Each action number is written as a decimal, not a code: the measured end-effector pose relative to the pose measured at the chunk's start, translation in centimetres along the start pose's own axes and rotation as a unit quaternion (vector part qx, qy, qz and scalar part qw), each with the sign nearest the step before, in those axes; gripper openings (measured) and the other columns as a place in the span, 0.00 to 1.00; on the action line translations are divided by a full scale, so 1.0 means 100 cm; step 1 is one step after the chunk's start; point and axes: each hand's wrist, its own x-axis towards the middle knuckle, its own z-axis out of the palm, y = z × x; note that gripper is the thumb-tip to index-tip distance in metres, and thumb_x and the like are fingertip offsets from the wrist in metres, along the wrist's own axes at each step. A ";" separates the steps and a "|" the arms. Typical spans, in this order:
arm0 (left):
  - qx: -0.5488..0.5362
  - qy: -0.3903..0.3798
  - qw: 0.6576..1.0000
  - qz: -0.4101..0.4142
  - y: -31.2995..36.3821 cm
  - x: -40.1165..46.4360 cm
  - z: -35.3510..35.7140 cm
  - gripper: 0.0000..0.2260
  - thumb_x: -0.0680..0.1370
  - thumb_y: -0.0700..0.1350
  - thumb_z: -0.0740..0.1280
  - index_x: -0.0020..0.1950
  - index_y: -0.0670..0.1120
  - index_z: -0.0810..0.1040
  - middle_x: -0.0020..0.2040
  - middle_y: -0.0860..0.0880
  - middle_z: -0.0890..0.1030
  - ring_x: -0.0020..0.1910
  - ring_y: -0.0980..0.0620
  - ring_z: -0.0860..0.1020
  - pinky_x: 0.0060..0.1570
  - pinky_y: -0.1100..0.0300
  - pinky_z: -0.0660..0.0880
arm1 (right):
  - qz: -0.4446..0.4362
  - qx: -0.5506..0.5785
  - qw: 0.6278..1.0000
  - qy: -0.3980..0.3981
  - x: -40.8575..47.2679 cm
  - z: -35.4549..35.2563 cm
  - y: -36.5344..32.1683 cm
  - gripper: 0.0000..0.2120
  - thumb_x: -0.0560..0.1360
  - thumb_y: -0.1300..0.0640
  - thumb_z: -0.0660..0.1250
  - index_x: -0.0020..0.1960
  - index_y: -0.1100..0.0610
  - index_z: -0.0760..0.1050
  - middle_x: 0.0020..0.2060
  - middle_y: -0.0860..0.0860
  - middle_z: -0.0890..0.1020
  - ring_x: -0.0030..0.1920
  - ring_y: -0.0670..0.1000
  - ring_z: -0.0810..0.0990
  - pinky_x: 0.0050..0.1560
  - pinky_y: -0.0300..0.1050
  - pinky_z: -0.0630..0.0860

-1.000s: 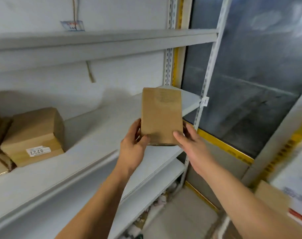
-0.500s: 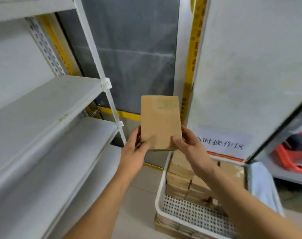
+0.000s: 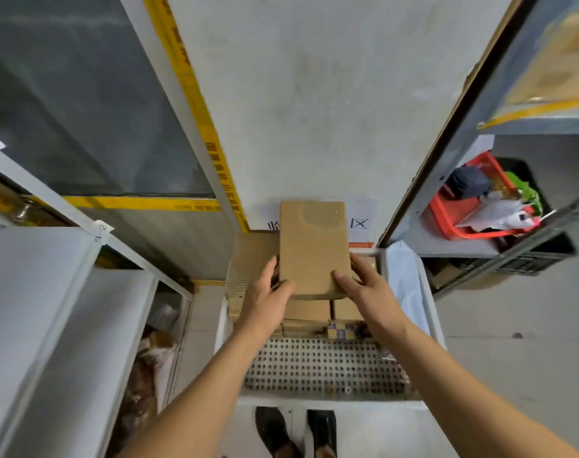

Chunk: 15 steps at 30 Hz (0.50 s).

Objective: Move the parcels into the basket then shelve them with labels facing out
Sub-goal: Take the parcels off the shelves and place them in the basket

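While both hands hold it over the basket, the flat brown parcel (image 3: 313,246) occupies the centre of the view, its plain face toward the camera. Largest in frame is the grey wall panel (image 3: 314,104) behind, edged by yellow tape (image 3: 195,104). At left stands a white shelf unit (image 3: 34,309), its near shelf bare on top; at right a second rack carries a red tray (image 3: 460,213) of mixed items. Below the parcel sits the white perforated basket (image 3: 318,368), with stacked brown parcels (image 3: 309,315) at its far end. The left hand (image 3: 265,302) grips the parcel's lower left corner, thumb curled over the front face, fingers behind. The right hand (image 3: 367,289) grips the lower right corner likewise, thumb pressed on the front. Dark shoes (image 3: 275,431) show below the basket's near rim.
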 end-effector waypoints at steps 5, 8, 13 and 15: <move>0.062 -0.036 0.997 -0.034 -0.030 0.028 0.014 0.29 0.85 0.47 0.66 0.85 0.52 0.60 0.76 0.49 0.75 0.65 0.53 0.76 0.60 0.59 0.73 | 0.056 -0.004 0.998 0.014 0.019 -0.003 0.044 0.19 0.84 0.62 0.67 0.73 0.54 0.75 0.63 0.48 0.85 0.62 0.47 0.84 0.59 0.39 0.81; 0.128 -0.034 0.990 -0.039 -0.050 0.045 0.016 0.29 0.85 0.49 0.66 0.85 0.52 0.61 0.74 0.50 0.76 0.65 0.51 0.77 0.63 0.55 0.76 | 0.078 -0.014 0.997 0.009 0.034 0.002 0.067 0.21 0.84 0.62 0.68 0.76 0.54 0.74 0.65 0.48 0.84 0.64 0.48 0.83 0.67 0.47 0.80; 0.173 -0.010 0.984 -0.042 -0.076 0.060 0.017 0.28 0.82 0.49 0.70 0.82 0.51 0.67 0.71 0.48 0.78 0.68 0.48 0.78 0.69 0.49 0.76 | 0.112 -0.016 0.994 0.010 0.046 0.011 0.094 0.21 0.84 0.62 0.68 0.75 0.54 0.73 0.65 0.46 0.84 0.65 0.49 0.82 0.67 0.48 0.80; 0.194 0.001 0.980 -0.029 -0.082 0.064 0.017 0.28 0.82 0.48 0.71 0.81 0.50 0.69 0.71 0.48 0.77 0.68 0.48 0.77 0.69 0.48 0.76 | 0.124 -0.015 0.992 0.008 0.048 0.014 0.101 0.17 0.84 0.61 0.67 0.72 0.50 0.76 0.61 0.42 0.85 0.63 0.46 0.83 0.65 0.44 0.81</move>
